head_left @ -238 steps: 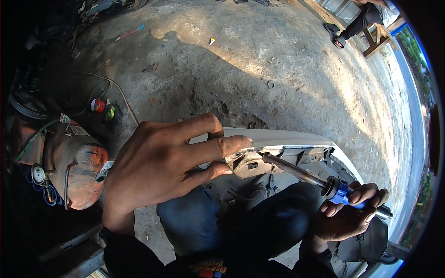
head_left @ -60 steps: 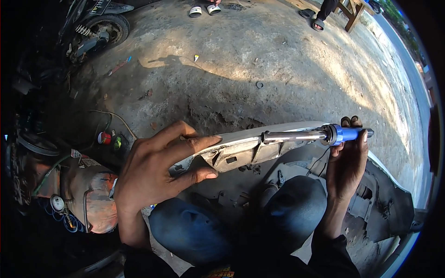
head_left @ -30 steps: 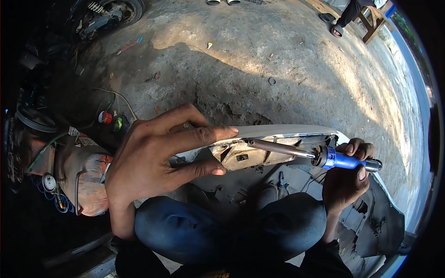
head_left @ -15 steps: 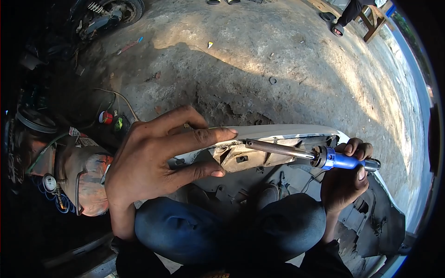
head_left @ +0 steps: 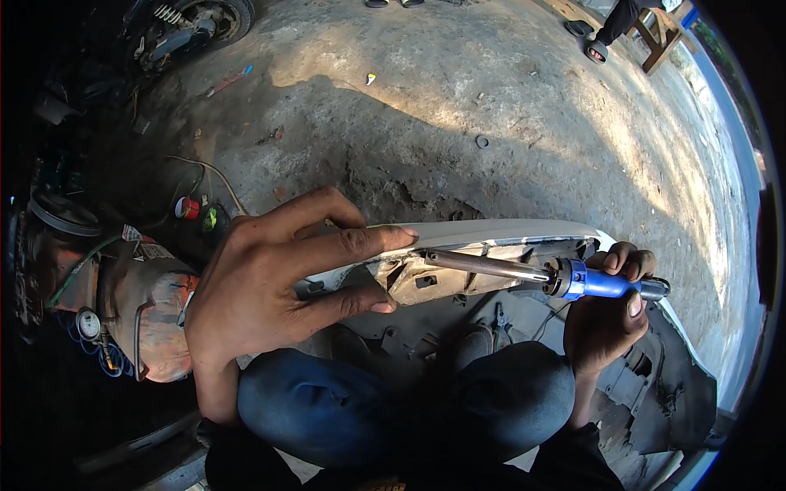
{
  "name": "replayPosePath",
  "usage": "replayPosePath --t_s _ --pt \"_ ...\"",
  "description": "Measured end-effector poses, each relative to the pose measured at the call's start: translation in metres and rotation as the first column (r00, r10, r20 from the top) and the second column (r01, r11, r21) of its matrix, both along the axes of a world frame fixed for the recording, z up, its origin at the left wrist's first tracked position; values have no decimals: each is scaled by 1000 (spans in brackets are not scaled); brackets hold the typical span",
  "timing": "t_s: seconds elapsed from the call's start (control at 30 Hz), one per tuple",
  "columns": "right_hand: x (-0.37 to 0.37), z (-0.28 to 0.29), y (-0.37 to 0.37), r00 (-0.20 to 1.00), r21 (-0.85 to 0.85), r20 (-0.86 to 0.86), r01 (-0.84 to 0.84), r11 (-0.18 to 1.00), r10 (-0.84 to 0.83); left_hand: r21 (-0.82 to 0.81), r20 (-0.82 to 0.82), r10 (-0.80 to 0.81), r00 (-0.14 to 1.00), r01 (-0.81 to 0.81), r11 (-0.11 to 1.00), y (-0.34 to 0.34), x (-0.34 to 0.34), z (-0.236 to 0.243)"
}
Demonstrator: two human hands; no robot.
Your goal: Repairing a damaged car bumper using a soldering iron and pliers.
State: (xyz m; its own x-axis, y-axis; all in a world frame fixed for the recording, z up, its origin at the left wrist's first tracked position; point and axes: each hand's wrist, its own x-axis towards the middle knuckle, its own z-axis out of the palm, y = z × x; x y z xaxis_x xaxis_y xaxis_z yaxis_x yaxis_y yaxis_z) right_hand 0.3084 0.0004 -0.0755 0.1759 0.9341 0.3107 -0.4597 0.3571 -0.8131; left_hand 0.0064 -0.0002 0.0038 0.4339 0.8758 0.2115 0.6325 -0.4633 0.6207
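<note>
A white plastic panel (head_left: 508, 231), like a motorcycle fairing piece, lies across in front of my knees with its ribbed, dirty inner side toward me. My left hand (head_left: 282, 274) grips its left end, the forefinger along the upper edge and the thumb on the near side. In my right hand (head_left: 610, 315) is a soldering iron with a blue handle (head_left: 602, 284) and a thick metal barrel (head_left: 491, 266). The barrel points left along the panel's inner side, its tip close to my left fingertips. Whether the tip touches the plastic I cannot tell.
A rusty orange air tank (head_left: 160, 315) with a gauge (head_left: 88, 324) stands at the left. Dark plastic panels (head_left: 675, 401) and pliers (head_left: 501, 321) lie by my feet. A motorcycle wheel (head_left: 221, 20) is at the far left; another person's foot (head_left: 597, 52) is far right.
My right hand has shifted the soldering iron slightly to the left, bringing its tip a little nearer my left fingers. My left hand and the panel look nearly still.
</note>
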Motion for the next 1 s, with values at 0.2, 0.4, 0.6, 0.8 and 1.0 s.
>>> replayPosePath --t_s 0.2,0.4,0.6,0.8,1.0 --pt "3 -4 0 999 -10 -42 -6 1000 6 -12 2 1 1000 -1 1000 0 2 1" --pt "3 -6 2 999 -3 -51 -14 1000 13 -14 2 6 1000 -6 1000 0 1 2" --pt "-1 1 1 998 -21 -49 -33 999 32 -1 11 0 1000 0 1000 0 -1 -1" --pt "5 -6 1 999 -24 -49 -20 1000 19 4 -5 2 1000 -2 1000 0 1 -1" --pt "-1 -1 1 999 -25 -29 -30 999 29 3 -2 6 1000 -6 1000 0 0 0"
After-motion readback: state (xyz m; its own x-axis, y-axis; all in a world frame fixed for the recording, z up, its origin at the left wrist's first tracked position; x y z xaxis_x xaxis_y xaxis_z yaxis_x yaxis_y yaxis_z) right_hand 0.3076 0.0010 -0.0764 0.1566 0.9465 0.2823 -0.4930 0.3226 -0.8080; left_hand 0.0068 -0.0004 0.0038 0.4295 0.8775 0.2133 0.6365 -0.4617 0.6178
